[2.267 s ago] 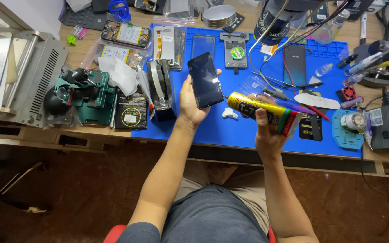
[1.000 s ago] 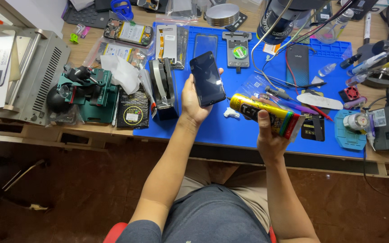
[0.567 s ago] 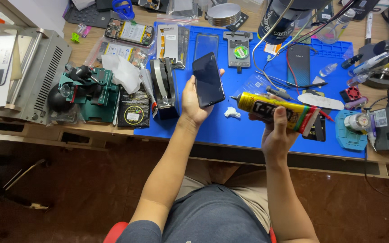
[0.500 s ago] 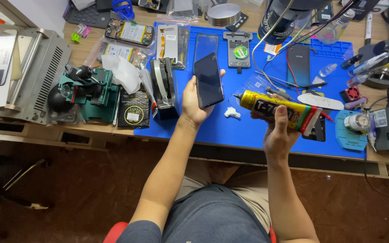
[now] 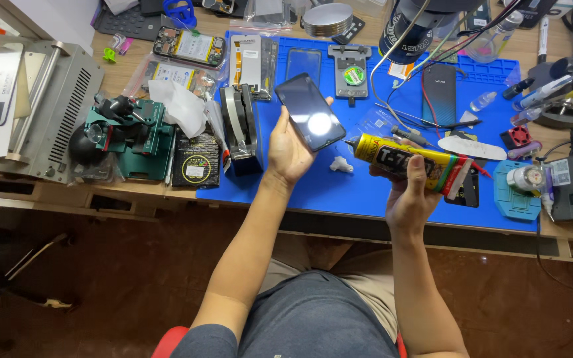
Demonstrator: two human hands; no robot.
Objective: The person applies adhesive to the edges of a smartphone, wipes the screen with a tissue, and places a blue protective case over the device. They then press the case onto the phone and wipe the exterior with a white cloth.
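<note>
Yellow glue tube (image 5: 411, 161) is gripped in the right hand (image 5: 409, 195), nozzle aimed left. Left hand (image 5: 291, 151) cradles a dark phone (image 5: 309, 120) above the blue mat (image 5: 366, 195).

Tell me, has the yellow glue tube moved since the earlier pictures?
Yes. The yellow glue tube in the right hand rose slightly, nearer the dark phone on the mat.

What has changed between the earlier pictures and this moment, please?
The right hand raised the yellow glue tube and turned its nozzle toward the dark phone; the tip now sits just beside the phone's lower right edge. The left hand kept holding the phone above the blue mat, tilting it only slightly. Nothing was let go.
</note>
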